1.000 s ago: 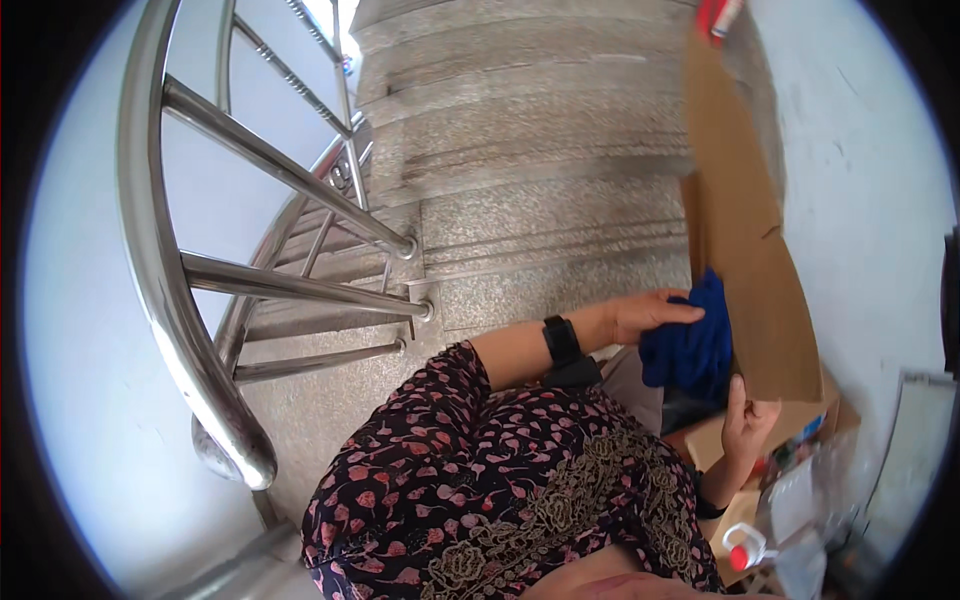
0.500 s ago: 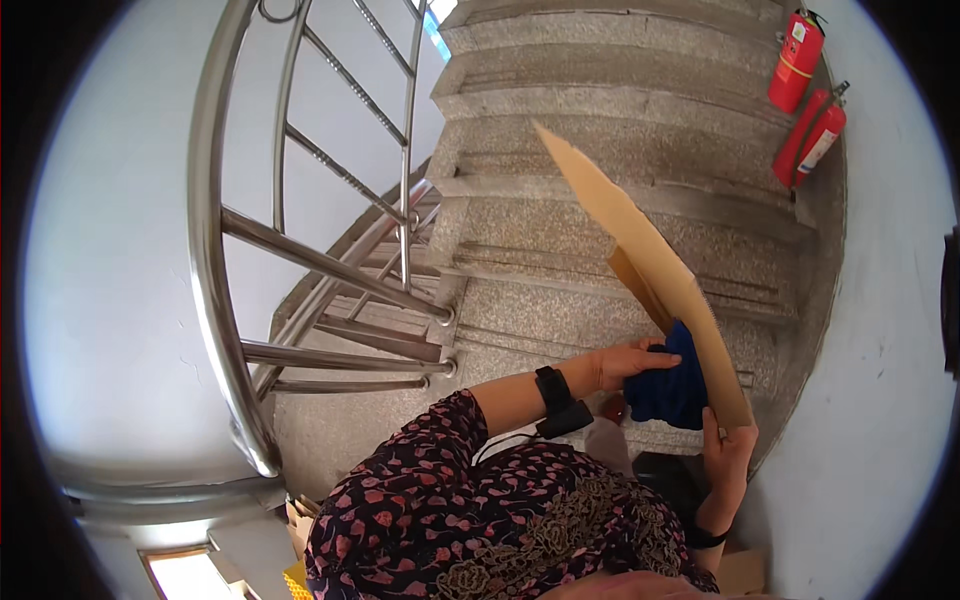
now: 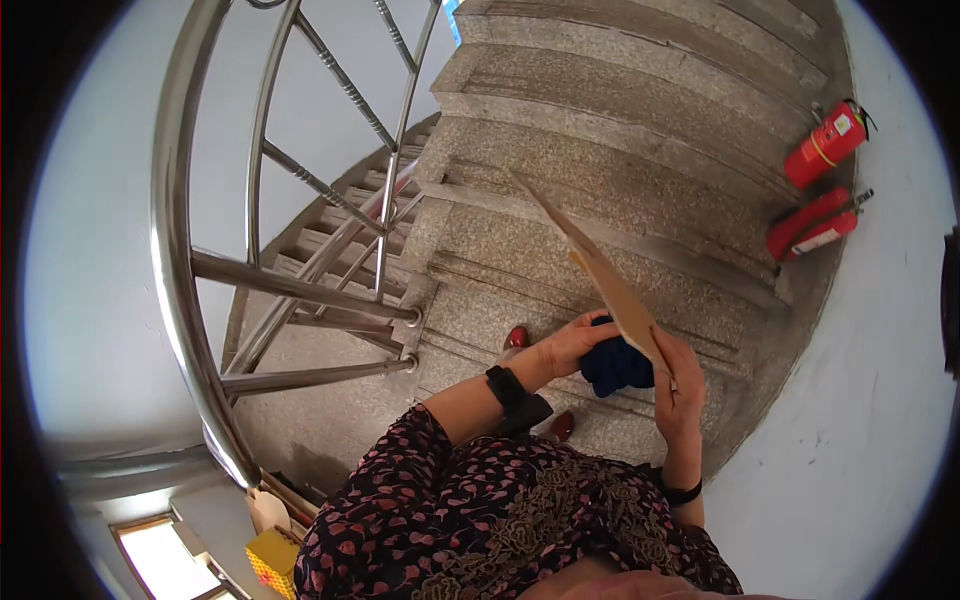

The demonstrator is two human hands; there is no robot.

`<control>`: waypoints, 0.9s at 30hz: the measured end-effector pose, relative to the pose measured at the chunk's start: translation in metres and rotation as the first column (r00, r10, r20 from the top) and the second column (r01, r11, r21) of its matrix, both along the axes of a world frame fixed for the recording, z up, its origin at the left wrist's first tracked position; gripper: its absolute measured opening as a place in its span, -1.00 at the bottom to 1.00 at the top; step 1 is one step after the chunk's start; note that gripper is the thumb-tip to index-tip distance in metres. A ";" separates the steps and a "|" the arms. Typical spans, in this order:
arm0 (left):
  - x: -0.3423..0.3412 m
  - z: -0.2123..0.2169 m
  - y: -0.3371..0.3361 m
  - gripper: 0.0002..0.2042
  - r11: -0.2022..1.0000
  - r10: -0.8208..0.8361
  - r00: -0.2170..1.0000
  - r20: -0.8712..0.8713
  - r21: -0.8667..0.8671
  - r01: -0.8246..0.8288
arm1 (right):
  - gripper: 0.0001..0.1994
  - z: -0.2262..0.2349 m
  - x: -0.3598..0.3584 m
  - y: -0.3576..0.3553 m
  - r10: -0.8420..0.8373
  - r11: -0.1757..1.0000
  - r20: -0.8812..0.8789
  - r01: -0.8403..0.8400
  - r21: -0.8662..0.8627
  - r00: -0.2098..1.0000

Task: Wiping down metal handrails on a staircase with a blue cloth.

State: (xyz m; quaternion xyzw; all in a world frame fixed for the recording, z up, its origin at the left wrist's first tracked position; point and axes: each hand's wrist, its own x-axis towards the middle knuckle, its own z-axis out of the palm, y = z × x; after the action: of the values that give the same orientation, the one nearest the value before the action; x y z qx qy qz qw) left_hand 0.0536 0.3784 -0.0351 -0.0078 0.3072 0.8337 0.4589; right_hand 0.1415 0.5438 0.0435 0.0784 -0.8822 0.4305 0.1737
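Observation:
A tan sheet of cardboard (image 3: pixel 610 290) is tilted almost edge-on in front of me. My right hand (image 3: pixel 682 380) is closed round its lower end, fingers on the near face. Bunched dark blue cloth (image 3: pixel 617 370) hangs against the underside of the sheet. My left hand (image 3: pixel 577 340) is closed on the cloth's left side, and its fingertips partly disappear behind the cardboard.
Speckled stone stairs (image 3: pixel 560 130) rise ahead. A metal railing (image 3: pixel 300 290) stands on the left, with more steps beyond it. Two red fire extinguishers (image 3: pixel 828 145) stand by the right wall (image 3: pixel 830 420). My red shoes (image 3: pixel 517 337) are on the landing. A yellow box (image 3: pixel 272 560) sits at lower left.
Both hands have moved left with the cardboard and cloth, and the sheet has turned more edge-on. The head view has shifted, bringing my shoes and the yellow box further into sight.

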 end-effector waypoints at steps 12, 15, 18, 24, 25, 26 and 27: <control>-0.183 0.109 -0.042 -0.78 0.994 0.004 0.997 0.081 0.106 -0.012 | -0.70 0.107 -0.188 -0.054 -0.052 0.997 0.073 0.048 0.058 0.996; -0.212 0.131 -0.029 -0.78 0.990 0.055 0.993 0.108 0.122 -0.068 | -0.70 0.133 -0.221 -0.050 -0.075 0.993 0.060 0.069 0.094 0.995; -0.244 0.121 -0.010 -0.78 0.987 0.010 0.988 0.156 0.156 -0.035 | -0.70 0.150 -0.250 -0.044 -0.080 0.986 0.034 0.074 0.149 0.996; -0.317 0.172 0.010 -0.77 0.997 -0.073 0.992 0.100 0.010 0.072 | -0.69 0.159 -0.307 -0.018 -0.164 0.983 0.020 0.162 0.083 0.986; -0.329 0.170 0.015 -0.77 0.997 -0.071 0.993 0.089 -0.001 0.072 | -0.69 0.159 -0.319 -0.012 -0.159 0.983 0.014 0.157 0.100 0.987; -0.338 0.167 0.022 -0.77 0.999 -0.033 0.996 0.086 0.026 0.031 | -0.69 0.163 -0.333 -0.004 -0.146 0.983 0.004 0.144 0.116 0.989; -0.349 0.166 0.030 -0.77 0.999 0.006 0.997 0.082 0.053 -0.010 | -0.69 0.166 -0.349 0.004 -0.137 0.985 -0.009 0.137 0.103 0.991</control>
State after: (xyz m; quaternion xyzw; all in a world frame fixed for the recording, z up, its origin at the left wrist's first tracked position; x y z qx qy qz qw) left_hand -0.2957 0.4082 0.1306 -0.0308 0.2656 0.8424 0.4678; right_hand -0.2075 0.5479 0.2094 0.0269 -0.9063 0.3714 0.1997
